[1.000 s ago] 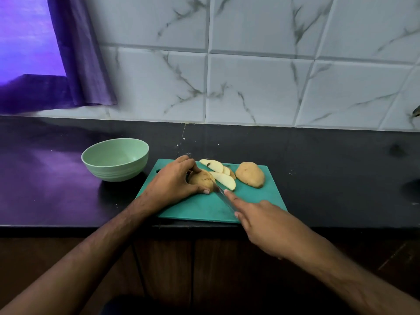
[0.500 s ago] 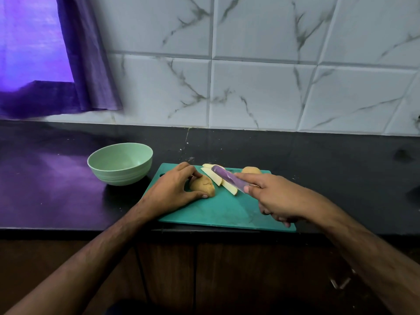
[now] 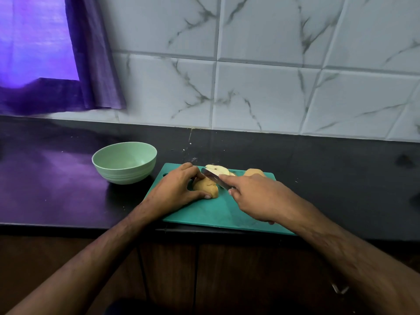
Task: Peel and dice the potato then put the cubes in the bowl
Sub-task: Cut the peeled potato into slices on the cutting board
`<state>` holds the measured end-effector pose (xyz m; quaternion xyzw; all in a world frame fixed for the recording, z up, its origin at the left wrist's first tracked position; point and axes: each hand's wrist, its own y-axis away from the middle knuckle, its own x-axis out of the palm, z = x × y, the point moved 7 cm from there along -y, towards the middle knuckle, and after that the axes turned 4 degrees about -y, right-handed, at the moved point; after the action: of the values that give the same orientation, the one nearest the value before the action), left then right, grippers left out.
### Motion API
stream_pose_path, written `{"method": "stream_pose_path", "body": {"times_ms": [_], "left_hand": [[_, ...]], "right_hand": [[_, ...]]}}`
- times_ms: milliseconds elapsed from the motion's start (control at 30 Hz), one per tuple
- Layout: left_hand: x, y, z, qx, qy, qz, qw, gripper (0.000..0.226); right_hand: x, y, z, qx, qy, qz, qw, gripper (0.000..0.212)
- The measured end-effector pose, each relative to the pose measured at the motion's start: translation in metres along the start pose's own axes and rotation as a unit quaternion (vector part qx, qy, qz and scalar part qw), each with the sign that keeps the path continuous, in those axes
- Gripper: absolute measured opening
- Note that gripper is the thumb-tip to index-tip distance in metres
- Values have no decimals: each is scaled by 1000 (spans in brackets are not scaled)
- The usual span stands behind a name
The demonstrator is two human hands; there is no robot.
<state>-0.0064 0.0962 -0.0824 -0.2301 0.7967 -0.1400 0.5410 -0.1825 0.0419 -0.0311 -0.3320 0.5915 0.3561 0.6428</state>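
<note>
On the teal cutting board (image 3: pixel 218 214), my left hand (image 3: pixel 175 192) grips a brown, unpeeled potato piece (image 3: pixel 205 188) between thumb and fingers. My right hand (image 3: pixel 256 196) holds a knife (image 3: pixel 213 177); its index finger lies along the blade's back and the blade rests across the top of that piece. Behind the blade lie pale potato slices (image 3: pixel 218 169). Another brown potato chunk (image 3: pixel 254 172) sits at the board's far right, partly hidden by my right hand. A light green bowl (image 3: pixel 124 162), with nothing in it, stands left of the board.
The board lies on a dark countertop (image 3: pixel 341 178) near its front edge, above wooden cabinet doors. A marble-tiled wall (image 3: pixel 250 87) rises behind. A purple curtain (image 3: pixel 91 64) hangs at the upper left beside a lit window.
My right hand swung the knife up and leftward from the board's front, then lowered the blade onto the potato piece. My left hand has kept its hold on the piece.
</note>
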Motion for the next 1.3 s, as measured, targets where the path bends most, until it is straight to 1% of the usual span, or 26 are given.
{"method": "stream_pose_path", "body": {"times_ms": [133, 233, 300, 400, 500, 700, 800, 867, 1000, 1067, 1167, 1233, 1300], "left_hand": [[2, -2, 5, -6, 14, -1, 1000, 52], [2, -4, 7, -8, 18, -4, 1000, 48], [2, -4, 5, -5, 15, -10, 1000, 47], [1, -4, 4, 0, 16, -16, 1000, 44], [1, -5, 4, -3, 20, -20, 1000, 44], [0, -5, 5, -18, 9, -21, 1000, 46], [-3, -3, 4, -18, 11, -18, 1000, 47], [-5, -2, 2, -17, 14, -16, 1000, 47], [-5, 2, 3, -23, 11, -10, 1000, 49], [-5, 3, 4, -28, 17, -5, 999, 51], [-6, 5, 4, -30, 32, -9, 999, 50], [-6, 5, 3, -28, 34, -11, 999, 48], [-6, 4, 4, -28, 33, -13, 999, 48]], "right_hand": [[-1, -7, 2, -14, -1, 40, 999, 44], [0, -24, 4, -8, -37, 75, 996, 41], [4, -39, 10, -1, -41, 74, 996, 41], [16, -56, 17, 3, -58, 85, 995, 48], [20, -49, 17, 3, -50, 71, 996, 53], [42, 40, -1, 13, -33, 30, 999, 55], [47, 59, 1, 17, -5, 1, 1000, 59], [43, 57, 2, 12, 7, -8, 1000, 59], [24, 41, -6, 7, 17, 1, 1000, 53], [10, 33, -14, 24, 14, -19, 999, 52], [-7, 27, -24, 50, -16, -46, 998, 50], [-8, 21, -26, 45, -49, -36, 997, 48], [-4, 14, -21, 32, -56, -25, 998, 47]]}}
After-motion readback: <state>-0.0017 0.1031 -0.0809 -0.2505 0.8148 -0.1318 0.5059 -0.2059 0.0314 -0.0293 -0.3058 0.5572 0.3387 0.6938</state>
